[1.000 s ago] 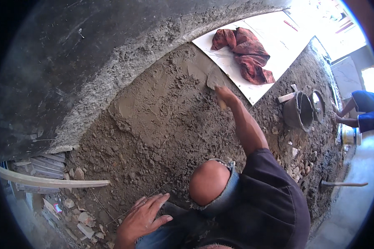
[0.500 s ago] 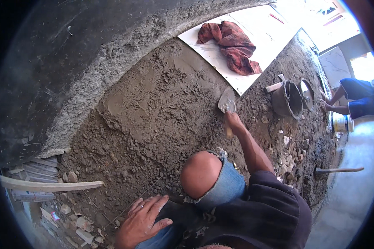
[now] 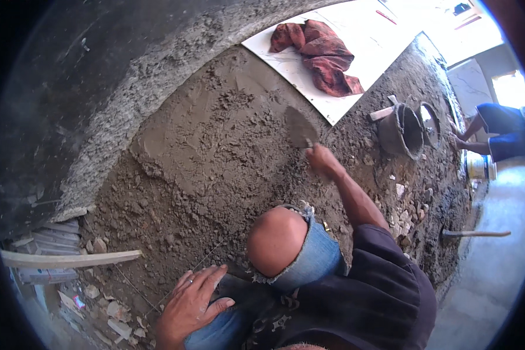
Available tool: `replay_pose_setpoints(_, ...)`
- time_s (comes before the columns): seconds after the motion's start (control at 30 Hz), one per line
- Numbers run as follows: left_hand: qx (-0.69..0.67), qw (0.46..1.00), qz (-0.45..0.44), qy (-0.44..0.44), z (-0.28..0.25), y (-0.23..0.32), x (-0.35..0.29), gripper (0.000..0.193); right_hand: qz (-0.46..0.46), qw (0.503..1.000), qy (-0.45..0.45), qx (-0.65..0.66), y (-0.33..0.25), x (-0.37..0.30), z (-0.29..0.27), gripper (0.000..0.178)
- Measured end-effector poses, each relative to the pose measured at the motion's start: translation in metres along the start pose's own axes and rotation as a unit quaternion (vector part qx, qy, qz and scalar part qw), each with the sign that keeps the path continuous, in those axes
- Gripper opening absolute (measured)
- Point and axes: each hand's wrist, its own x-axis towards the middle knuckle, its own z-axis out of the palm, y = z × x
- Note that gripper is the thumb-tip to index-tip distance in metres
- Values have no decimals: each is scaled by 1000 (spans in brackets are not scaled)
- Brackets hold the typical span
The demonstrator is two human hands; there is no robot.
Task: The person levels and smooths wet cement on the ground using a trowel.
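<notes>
My right hand [image 3: 322, 160] is stretched out over a bed of wet grey mortar [image 3: 216, 146] and grips a trowel [image 3: 300, 127], whose blade lies flat on the mortar near a white tile [image 3: 356, 35]. My left hand [image 3: 188, 306] rests with fingers spread on my thigh close to the rubble at the mortar's near edge, holding nothing. My bare knee [image 3: 275, 239] sticks out of torn jeans between the two hands.
A red cloth [image 3: 324, 55] lies on the white tile. A dark bucket [image 3: 401, 131] with a wooden handle stands to the right, next to a round rim. A rough concrete wall [image 3: 87, 76] bounds the left. A wooden lath [image 3: 70, 258] and broken tile bits lie lower left. Another person [image 3: 499, 125] crouches far right.
My right hand has drawn the trowel back across the mortar, away from the tile's edge and toward me. My left hand has stayed on my thigh.
</notes>
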Motion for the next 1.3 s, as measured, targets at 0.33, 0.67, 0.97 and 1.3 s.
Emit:
replay_pose_setpoints(0.33,-4,999,25,24,1,-8,5,69,-81,994,25,62,-79,85,6,41)
replay_pose_setpoints(0.67,-10,999,-26,31,3,-8,-13,71,-255,964,-74,-37,-98,101,47,39)
replay_pose_setpoints(0.97,33,999,37,19,9,-7,-15,69,-240,963,-118,1,-137,38,86,42)
replay_pose_setpoints(1.3,26,998,37,45,16,-6,-29,69,-397,903,-148,-68,-178,81,110,40)
